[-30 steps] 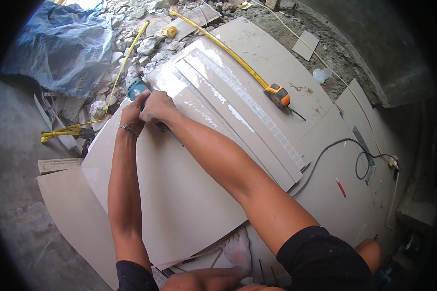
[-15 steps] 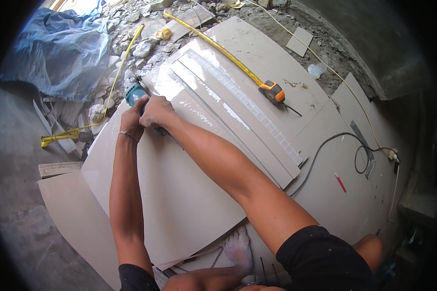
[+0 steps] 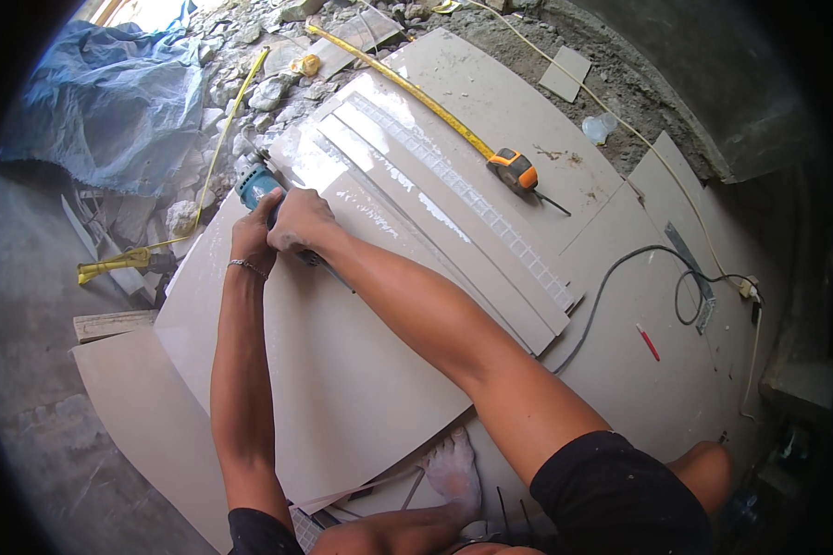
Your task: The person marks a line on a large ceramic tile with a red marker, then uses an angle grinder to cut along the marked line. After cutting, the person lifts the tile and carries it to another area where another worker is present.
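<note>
Both of my hands are closed around a teal angle grinder [image 3: 257, 184] at the far left edge of a large beige tile [image 3: 342, 379]. My left hand [image 3: 251, 233], with a bracelet at the wrist, wraps the body near its head. Beside it, my right hand [image 3: 300, 222] grips the rear part. The grinder's disc cannot be made out clearly. To the right of the tool, narrow tile strips [image 3: 453, 222], one with mesh-like markings, lie on the tile. A tape measure [image 3: 513, 170] with its yellow blade pulled out rests beyond them.
A dark cord [image 3: 611, 277] curls toward a plug connection [image 3: 748, 289] at the right. Near it lie a red pencil [image 3: 649, 342] and a flat metal bar [image 3: 690, 264]. Rubble [image 3: 268, 92] and a blue tarp [image 3: 102, 106] fill the far left. My bare foot [image 3: 453, 470] is by the tile's near edge.
The whole view has shifted slightly, so the tape measure and strips appear a little further left. Both hands keep their hold on the grinder, which stays at the tile's edge.
</note>
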### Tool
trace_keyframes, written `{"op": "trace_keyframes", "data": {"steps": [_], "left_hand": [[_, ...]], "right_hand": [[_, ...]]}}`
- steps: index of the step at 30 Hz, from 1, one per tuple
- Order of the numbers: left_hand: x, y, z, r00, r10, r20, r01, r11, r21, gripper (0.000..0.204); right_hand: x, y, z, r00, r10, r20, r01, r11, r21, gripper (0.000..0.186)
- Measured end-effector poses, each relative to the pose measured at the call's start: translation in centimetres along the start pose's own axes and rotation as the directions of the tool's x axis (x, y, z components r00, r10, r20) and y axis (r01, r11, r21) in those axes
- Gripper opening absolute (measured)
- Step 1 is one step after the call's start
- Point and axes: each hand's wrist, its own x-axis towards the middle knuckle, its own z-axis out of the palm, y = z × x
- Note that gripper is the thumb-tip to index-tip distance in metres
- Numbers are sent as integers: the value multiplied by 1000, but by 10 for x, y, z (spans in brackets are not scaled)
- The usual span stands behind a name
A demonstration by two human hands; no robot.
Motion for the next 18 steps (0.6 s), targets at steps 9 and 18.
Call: {"op": "trace_keyframes", "data": {"steps": [9, 18], "left_hand": [[20, 5, -9, 999, 15, 33, -15, 1000, -13, 49], [35, 9, -16, 999, -9, 48, 10, 1000, -20, 48]], "right_hand": [[13, -12, -2, 999, 5, 32, -5, 1000, -10, 54], [27, -16, 2, 1000, -14, 0, 14, 1000, -26, 53]]}}
